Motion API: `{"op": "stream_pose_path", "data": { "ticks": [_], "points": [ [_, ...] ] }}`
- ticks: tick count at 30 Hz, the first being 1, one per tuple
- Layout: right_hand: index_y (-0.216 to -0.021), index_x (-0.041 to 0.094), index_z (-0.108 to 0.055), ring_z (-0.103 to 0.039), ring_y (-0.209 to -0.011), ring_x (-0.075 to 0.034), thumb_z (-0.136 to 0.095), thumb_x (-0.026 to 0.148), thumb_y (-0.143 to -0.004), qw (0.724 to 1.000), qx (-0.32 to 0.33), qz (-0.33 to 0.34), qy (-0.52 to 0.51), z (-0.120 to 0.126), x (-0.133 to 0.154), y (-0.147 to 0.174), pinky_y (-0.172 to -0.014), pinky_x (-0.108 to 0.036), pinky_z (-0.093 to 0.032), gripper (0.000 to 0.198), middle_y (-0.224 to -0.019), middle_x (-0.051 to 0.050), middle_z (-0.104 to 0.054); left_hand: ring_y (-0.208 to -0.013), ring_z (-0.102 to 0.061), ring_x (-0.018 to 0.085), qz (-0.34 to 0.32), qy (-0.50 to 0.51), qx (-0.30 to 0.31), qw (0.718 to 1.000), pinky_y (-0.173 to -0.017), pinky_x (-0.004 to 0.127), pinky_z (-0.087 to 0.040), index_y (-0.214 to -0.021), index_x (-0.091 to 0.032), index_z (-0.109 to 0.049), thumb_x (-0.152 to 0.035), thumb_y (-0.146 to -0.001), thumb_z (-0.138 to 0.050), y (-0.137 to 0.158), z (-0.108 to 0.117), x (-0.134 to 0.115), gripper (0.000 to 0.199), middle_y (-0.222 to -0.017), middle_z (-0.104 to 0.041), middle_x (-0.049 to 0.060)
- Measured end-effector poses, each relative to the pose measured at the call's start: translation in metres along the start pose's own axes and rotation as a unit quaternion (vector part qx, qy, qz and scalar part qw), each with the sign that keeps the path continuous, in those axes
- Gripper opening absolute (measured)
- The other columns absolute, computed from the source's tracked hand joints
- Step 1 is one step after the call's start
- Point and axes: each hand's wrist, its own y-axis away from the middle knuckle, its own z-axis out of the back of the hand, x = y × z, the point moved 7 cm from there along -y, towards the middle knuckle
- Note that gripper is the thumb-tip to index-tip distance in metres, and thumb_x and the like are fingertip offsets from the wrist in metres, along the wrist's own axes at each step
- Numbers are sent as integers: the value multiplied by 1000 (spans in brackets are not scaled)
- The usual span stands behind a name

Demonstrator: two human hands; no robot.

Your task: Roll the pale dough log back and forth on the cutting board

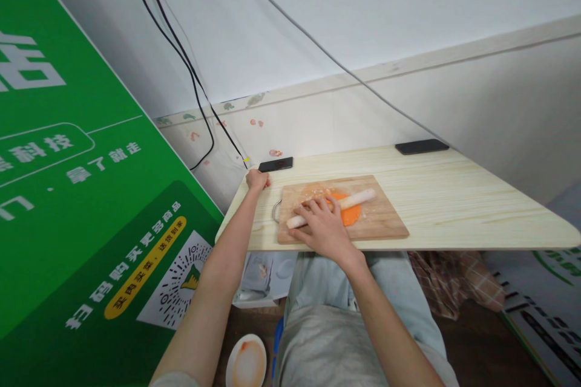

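Observation:
A light wooden rolling pin (pixel 358 198) lies slantwise over a flattened sheet of orange dough (pixel 351 216) on a wooden cutting board (pixel 385 227). My right hand (pixel 320 224) is curved over the pin's left half, fingers on the far side and thumb on the near side. Part of the dough is hidden beneath that hand and the pin. My left hand (pixel 258 179) is closed at the table's far left, beside a black phone (pixel 276 164). Whatever its fingers may hold is hidden.
Pale flour dusts the board, whose metal handle (pixel 275 210) points left. A second black phone (pixel 422 146) lies at the table's (pixel 476 205) back edge. Cables (pixel 318 45) hang along the wall. A green sign (pixel 91 193) stands at left. Below is a stained white plate (pixel 246 363).

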Motion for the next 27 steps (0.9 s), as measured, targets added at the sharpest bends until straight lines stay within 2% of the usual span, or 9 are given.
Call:
{"op": "stream_pose_path", "data": {
  "ticks": [3, 6, 10, 16, 20, 24, 27],
  "points": [
    [-137, 26, -74, -54, -145, -35, -80, 54, -103, 1000, 0, -2, -3, 0, 0, 0, -135, -63, -18, 45, -148, -10, -71, -109, -76, 27, 6, -40, -42, 998, -98, 37, -60, -106, -13, -76, -28, -109, -67, -5, 7, 10, 17, -105, -81, 15],
    [-138, 25, -73, -54, -145, -35, -80, 55, -103, 1000, 7, -3, -2, 1, 1, 0, -135, -63, -18, 46, -148, -10, -70, -123, -73, 31, 2, -71, -79, 994, -105, 40, -55, -100, -19, -75, -27, -105, -67, -8, 11, 11, 12, -114, -83, 15],
    [-138, 24, -73, -53, -145, -34, -79, 54, -104, 1000, 11, -5, 1, 2, 2, 0, -134, -63, -18, 46, -149, -10, -69, -128, -73, 33, 15, -94, -95, 991, -105, 41, -54, -105, -25, -74, -29, -101, -69, -15, 11, 12, 8, -126, -81, 13],
    [-138, 24, -73, -52, -145, -34, -78, 55, -104, 1000, 14, 1, -2, 2, 2, 0, -133, -63, -19, 46, -150, -10, -69, -126, -73, 36, 37, -109, -71, 991, -102, 43, -57, -116, -23, -71, -39, -98, -73, -42, 15, 13, 24, -133, -78, 17],
    [-136, 24, -73, -52, -144, -34, -78, 54, -104, 1000, 11, 2, -4, 2, 2, 0, -133, -63, -18, 44, -147, -10, -70, -142, -63, 34, 14, -120, -65, 991, -116, 43, -51, -119, -23, -71, -37, -102, -68, -54, 18, 13, 23, -146, -70, 18],
    [-133, 24, -74, -52, -143, -35, -79, 55, -104, 1000, 8, 2, -7, 1, 2, 0, -133, -63, -18, 42, -147, -10, -70, -153, -51, 39, 18, -130, -70, 989, -122, 54, -47, -124, -24, -68, -41, -99, -69, -54, 16, 18, 31, -155, -61, 20],
    [-135, 25, -73, -52, -143, -34, -79, 55, -104, 1000, 8, 2, -9, 1, 2, 0, -133, -62, -19, 44, -148, -9, -69, -150, -51, 43, 43, -133, -76, 987, -119, 60, -49, -130, -25, -65, -46, -93, -75, -57, 14, 20, 44, -152, -61, 21]
  ]
}}
